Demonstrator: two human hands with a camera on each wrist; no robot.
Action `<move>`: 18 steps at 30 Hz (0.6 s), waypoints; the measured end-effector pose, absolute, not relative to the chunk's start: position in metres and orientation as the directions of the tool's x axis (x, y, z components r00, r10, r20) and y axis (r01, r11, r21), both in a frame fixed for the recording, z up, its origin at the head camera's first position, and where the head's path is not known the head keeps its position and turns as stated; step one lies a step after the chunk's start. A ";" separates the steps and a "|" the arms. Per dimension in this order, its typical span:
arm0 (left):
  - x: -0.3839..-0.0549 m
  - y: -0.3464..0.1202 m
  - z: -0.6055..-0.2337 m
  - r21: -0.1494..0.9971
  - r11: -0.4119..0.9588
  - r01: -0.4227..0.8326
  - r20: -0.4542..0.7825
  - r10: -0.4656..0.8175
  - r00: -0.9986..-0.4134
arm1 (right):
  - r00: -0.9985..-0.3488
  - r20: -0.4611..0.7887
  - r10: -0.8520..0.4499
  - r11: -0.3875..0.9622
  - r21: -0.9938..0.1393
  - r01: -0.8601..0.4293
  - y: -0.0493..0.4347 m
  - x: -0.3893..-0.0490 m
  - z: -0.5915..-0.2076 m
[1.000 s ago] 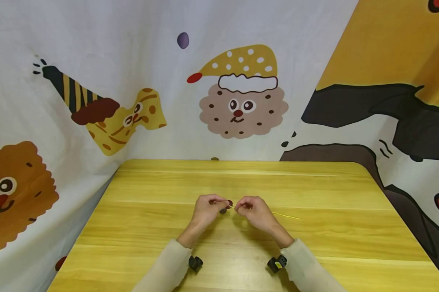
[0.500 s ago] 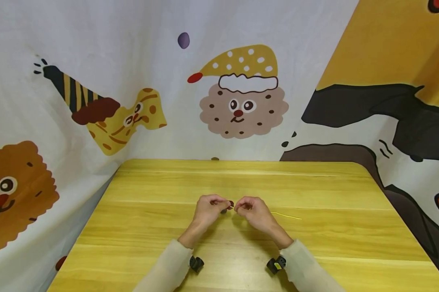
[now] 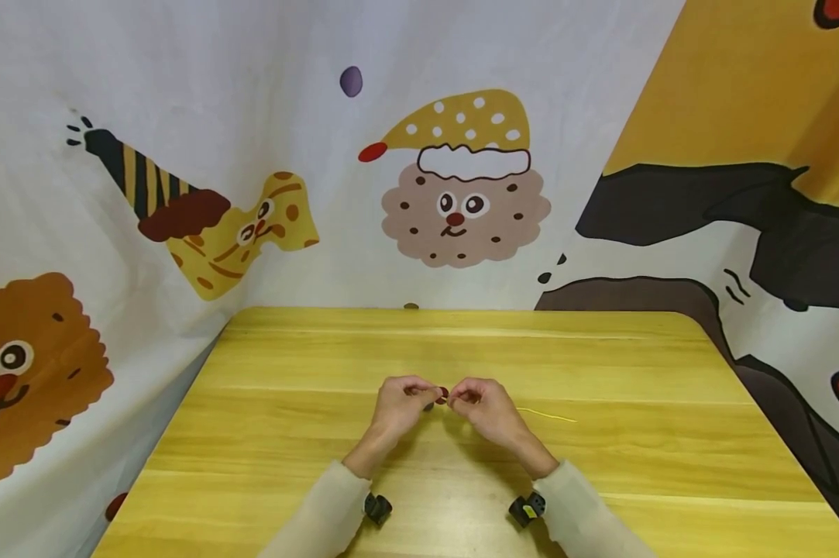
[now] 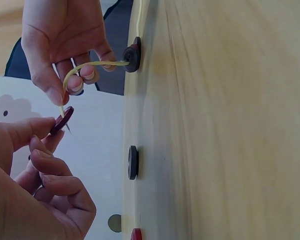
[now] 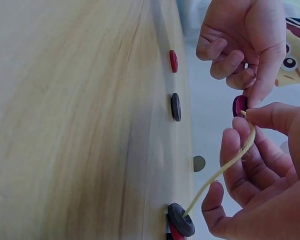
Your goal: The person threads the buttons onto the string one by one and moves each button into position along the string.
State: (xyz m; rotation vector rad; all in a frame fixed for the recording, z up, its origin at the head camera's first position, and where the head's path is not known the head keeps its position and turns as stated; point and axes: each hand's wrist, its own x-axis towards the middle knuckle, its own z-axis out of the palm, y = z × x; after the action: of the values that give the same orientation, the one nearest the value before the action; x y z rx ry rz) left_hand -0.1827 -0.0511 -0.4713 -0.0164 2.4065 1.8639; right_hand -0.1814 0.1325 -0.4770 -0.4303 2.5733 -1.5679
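My left hand [image 3: 396, 407] pinches a dark red button [image 4: 62, 120] by its edge, thumb against finger. My right hand [image 3: 485, 404] pinches the yellow string [image 5: 229, 165] close beside that button, and the string meets its face. A thin pointed tip [image 4: 68, 128] sticks out on the button's other side. From the right fingertips the string curves down to a dark button [image 5: 181, 220], with a red one [image 5: 176, 234] against it at the table. In the head view, the fingers hide most of the held button.
A loose dark button [image 5: 176, 107] and a loose red button [image 5: 173, 61] are on the wooden table [image 3: 287, 465]. The string's yellow tail [image 3: 548, 415] lies to the right of the right hand. A printed cloth [image 3: 307, 101] hangs behind the table.
The red button has shifted slightly right, closer to the right fingertips. Both hands stay in nearly the same place, still pinching. The yellow tail lies where it was.
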 end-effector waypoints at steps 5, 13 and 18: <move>-0.182 -0.050 -0.471 0.965 0.253 -0.067 -0.082 0.049 -0.995 | -0.957 0.072 -0.281 0.425 -0.885 -0.191 0.132 -0.181 -0.478; -0.184 -0.050 -0.472 0.966 0.251 -0.066 -0.080 0.046 -0.996 | -0.956 0.052 -0.288 0.367 -0.916 -0.160 0.131 -0.180 -0.477; -0.183 -0.049 -0.472 0.966 0.251 -0.063 -0.079 0.056 -0.995 | -0.952 0.053 -0.302 0.380 -0.909 -0.171 0.127 -0.173 -0.467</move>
State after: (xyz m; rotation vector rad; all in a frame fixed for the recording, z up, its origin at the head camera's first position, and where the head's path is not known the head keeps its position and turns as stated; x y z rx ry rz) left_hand -0.1830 -0.0489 -0.4722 -0.0068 2.4061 1.8661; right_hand -0.1735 0.1265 -0.4670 -0.4320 2.5061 -1.6277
